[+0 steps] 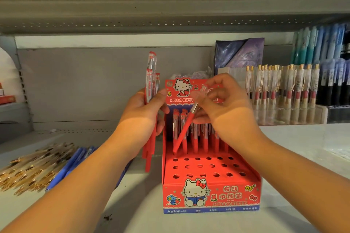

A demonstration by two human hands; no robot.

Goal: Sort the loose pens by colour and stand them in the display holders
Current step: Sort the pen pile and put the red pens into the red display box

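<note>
Left hand [145,111] is wrapped round a bundle of red pens [150,81], held upright just left of the red display box [211,195]. Right hand [225,104] pinches a single red pen [184,130] near its clear top, thumb and fingertips pressed on it. The pen slants down, its tip at the leftmost hole behind the three empty rows. The back of the box holds standing red pens [195,138]; how many is hard to count behind the hand. On the shelf [132,195] at left lie a loose heap of gold pens [32,168] and some blue pens [75,162]. At right, a clear holder [284,115] carries white pens with gold clips.
</note>
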